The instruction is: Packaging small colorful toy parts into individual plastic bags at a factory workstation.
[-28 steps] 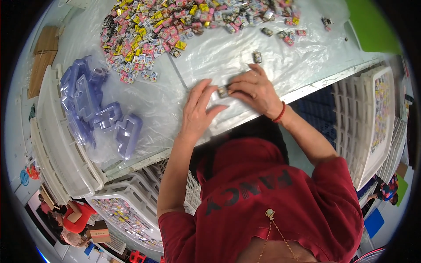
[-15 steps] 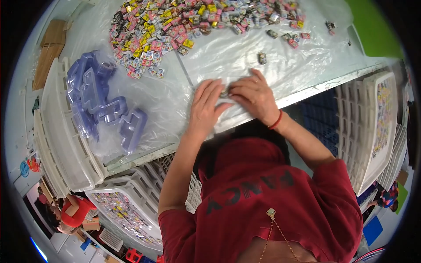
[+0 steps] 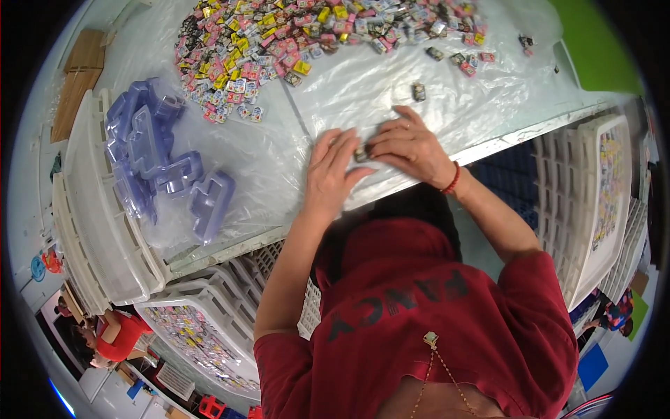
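Observation:
Between my hands, near the table's front edge, is a small dark box-shaped piece (image 3: pixel 361 153). The fingertips of my right hand (image 3: pixel 413 150) are closed against its right side, partly covering it. On the other side lies my left hand (image 3: pixel 329 171), its fingers stretched out and its thumb spread away, with a gap to the piece. Another small dark piece (image 3: pixel 418 91) sits alone beyond my right hand. A big heap of small pink, yellow, white and black box-shaped pieces (image 3: pixel 269 49) spreads across the far side.
Clear plastic sheeting (image 3: pixel 335 91) covers the table. Purplish translucent plastic trays (image 3: pixel 146 143) lie at the left, beside stacked white crates (image 3: pixel 105 209). More crates (image 3: pixel 583 209) stand at the right below the edge. A green board (image 3: pixel 600 49) is at the far right; another person (image 3: pixel 120 335) is lower left.
My right hand has shifted slightly to the right and its wrist has turned a little. The hands are somewhat farther apart, and more of the dark piece shows between them.

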`<state>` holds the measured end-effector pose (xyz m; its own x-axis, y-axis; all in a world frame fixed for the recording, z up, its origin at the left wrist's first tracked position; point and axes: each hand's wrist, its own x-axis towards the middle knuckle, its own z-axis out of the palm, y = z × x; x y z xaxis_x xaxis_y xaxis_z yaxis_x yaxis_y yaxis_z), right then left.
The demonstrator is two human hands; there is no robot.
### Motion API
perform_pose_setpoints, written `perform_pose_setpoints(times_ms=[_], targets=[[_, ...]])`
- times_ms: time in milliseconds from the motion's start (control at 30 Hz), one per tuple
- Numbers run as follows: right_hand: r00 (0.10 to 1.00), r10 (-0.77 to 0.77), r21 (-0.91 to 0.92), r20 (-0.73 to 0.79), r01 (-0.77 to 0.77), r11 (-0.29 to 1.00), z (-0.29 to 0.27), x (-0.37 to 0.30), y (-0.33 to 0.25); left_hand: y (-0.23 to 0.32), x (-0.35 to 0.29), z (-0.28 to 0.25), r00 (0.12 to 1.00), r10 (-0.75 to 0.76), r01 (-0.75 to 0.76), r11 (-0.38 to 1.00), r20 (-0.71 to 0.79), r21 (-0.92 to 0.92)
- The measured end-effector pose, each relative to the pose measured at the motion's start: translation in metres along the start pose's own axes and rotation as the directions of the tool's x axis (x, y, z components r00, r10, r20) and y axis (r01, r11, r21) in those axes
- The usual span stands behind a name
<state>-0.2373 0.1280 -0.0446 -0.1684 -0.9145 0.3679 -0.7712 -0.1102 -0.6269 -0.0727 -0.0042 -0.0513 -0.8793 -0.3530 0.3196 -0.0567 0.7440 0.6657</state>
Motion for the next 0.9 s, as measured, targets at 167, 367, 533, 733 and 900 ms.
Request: perform_pose_setpoints(times_ms=[167, 367, 533, 733, 900], targets=[[1.000, 0.018, -0.016, -0.003, -0.018, 1.000, 0.006, 0.002, -0.007, -0.002, -0.001, 0.005, 1.000, 0.008, -0.008, 1.000, -0.011, 0.025], [0.985, 0.118, -0.168, -0.128, -0.138, 0.976, 0.017, 0.001, -0.025, 0.002, -0.008, 0.008, 0.999, 0.025, -0.022, 0.991, -0.026, 0.134], [0.975, 0.086, -0.225, -0.204, -0.132, 0.965, 0.028, 0.004, -0.038, 0.009, -0.003, 0.007, 0.999, 0.047, -0.046, 0.977, 0.000, 0.207], [0.969, 0.107, -0.220, -0.224, -0.157, 0.963, 0.009, 0.026, -0.034, 0.010, -0.006, -0.014, 0.989, -0.072, 0.066, 0.997, -0.133, -0.051], [0.995, 0.072, -0.164, -0.062, -0.081, 0.983, 0.020, 0.092, -0.033, -0.044, 0.009, -0.067, 0.890, -0.259, 0.320, 0.941, -0.374, 0.108]])
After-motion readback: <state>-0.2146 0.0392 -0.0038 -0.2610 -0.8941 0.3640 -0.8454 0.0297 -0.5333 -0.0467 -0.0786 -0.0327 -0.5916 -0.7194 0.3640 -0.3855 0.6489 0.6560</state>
